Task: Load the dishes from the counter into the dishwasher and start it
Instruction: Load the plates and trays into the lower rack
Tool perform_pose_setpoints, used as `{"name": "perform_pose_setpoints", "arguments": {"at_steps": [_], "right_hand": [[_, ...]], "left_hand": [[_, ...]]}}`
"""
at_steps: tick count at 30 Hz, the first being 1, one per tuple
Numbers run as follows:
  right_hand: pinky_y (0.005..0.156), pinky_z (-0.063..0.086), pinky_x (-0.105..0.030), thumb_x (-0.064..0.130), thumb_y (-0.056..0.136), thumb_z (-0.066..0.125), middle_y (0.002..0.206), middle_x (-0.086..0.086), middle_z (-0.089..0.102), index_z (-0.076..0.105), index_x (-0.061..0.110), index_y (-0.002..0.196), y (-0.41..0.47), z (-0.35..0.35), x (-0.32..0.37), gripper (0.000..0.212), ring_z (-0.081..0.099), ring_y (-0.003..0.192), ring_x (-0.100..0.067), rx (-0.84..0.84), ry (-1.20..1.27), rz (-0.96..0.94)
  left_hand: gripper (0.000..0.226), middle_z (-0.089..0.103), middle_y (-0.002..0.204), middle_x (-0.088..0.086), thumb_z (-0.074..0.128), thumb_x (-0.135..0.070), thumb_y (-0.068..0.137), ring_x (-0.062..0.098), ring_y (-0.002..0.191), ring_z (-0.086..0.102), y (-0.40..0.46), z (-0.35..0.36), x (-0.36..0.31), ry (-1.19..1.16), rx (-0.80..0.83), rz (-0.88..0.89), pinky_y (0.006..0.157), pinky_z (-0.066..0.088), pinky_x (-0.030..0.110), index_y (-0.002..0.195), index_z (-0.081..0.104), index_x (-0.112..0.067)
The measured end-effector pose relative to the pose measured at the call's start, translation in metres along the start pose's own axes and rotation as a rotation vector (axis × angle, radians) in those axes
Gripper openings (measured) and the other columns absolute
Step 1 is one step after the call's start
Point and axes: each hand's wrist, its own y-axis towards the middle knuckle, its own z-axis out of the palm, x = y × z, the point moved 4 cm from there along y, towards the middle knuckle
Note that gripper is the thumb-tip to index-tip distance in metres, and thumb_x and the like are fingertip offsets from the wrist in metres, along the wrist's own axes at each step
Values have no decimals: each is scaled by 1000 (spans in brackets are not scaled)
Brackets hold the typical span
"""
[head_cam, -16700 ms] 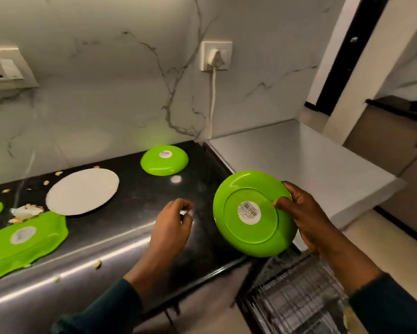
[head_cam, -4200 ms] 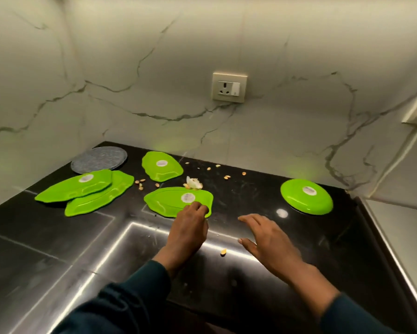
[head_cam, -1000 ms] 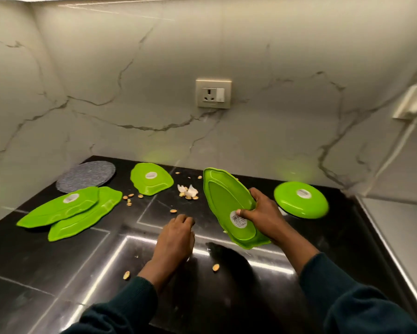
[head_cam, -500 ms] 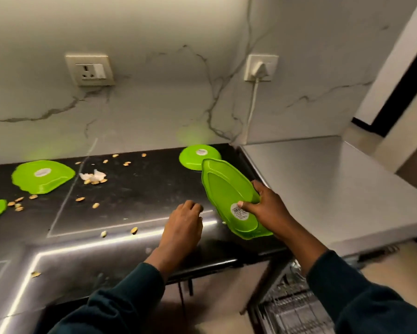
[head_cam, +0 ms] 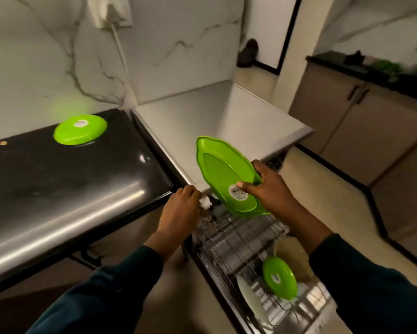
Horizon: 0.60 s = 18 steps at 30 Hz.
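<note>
Loading is under way: the right hand (head_cam: 266, 189) grips a green leaf-shaped plate (head_cam: 224, 177) tilted on edge above the dishwasher rack (head_cam: 234, 239). Next it likely needs lowering into a free slot. The left hand (head_cam: 182, 210), fingers curled, pinches something white beside the plate. 1 round plate (head_cam: 80, 129) waits on the table (head_cam: 58, 179), well left of the rack.

**Layout at the counter corner and the open rack**

The counter (head_cam: 58, 189) lay to the left, with a round plate (head_cam: 80, 128) upside down on it near the back wall. Right of the counter sat the dishwasher top (head_cam: 214, 116), against the same wall. Below and in front of that top, the dish rack (head_cam: 238, 242) stood pulled out. Over the rack's far end, the right hand (head_cam: 267, 186) held the leaf-shaped plate (head_cam: 224, 174) tilted on edge; the left hand (head_cam: 181, 213) was just left of it, at the counter's corner. A round plate in the rack (head_cam: 279, 278) stood on edge at the near end, between two other plates.
</note>
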Motion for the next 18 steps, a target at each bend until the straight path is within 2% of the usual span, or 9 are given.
{"name": "perform_pose_setpoints", "arguments": {"at_steps": [2,6,8,11,13,14,18], "right_hand": [[69,48,-24,20,79,78,85,10,67,57,29,96,-27,-32,-32,28,62,77,-5,-37,32,64],[67,46,-30,23,80,76,77,12,64,55,31,87,-78,-72,-96,24,61,74,-7,-64,15,207],[67,45,-32,24,80,76,78,9,62,53,28,87,-100,-83,-124,24,61,75,-13,-70,-5,271],[69,45,-22,21,80,76,89,10,65,58,27,101,-130,-82,-166,28,62,82,-13,-89,9,369],[72,43,-12,21,81,76,98,7,67,59,23,112,-146,-71,-200,35,62,89,-11,-89,8,431],[72,43,-11,22,82,75,99,7,67,59,22,113,-154,-64,-217,35,62,90,-11,-82,-6,450],[70,43,-30,34,83,72,90,3,65,57,19,110,-177,-15,-295,34,63,87,-23,-24,-62,563]], "left_hand": [[18,58,98,8,55,-12,78,32,86,56,1,28,-36,1,78,65,68,47,41,95,61,-13],[10,55,95,12,55,-11,80,36,83,55,-7,81,-93,-19,252,101,65,47,43,89,57,-9],[13,55,98,13,55,-11,79,36,87,55,-14,107,-113,-29,337,120,68,47,43,93,57,-9],[23,54,111,12,49,-12,87,34,101,53,-25,145,-133,-49,448,131,81,44,43,108,57,-9],[31,52,120,10,48,-14,89,31,111,51,-31,179,-137,-48,523,112,87,43,40,119,54,-10],[33,50,124,10,48,-15,89,30,115,49,-34,195,-135,-44,562,93,88,44,39,122,52,-11],[38,49,129,7,49,-15,88,27,117,50,-53,266,-123,-48,686,26,91,43,36,126,52,-16]]}}
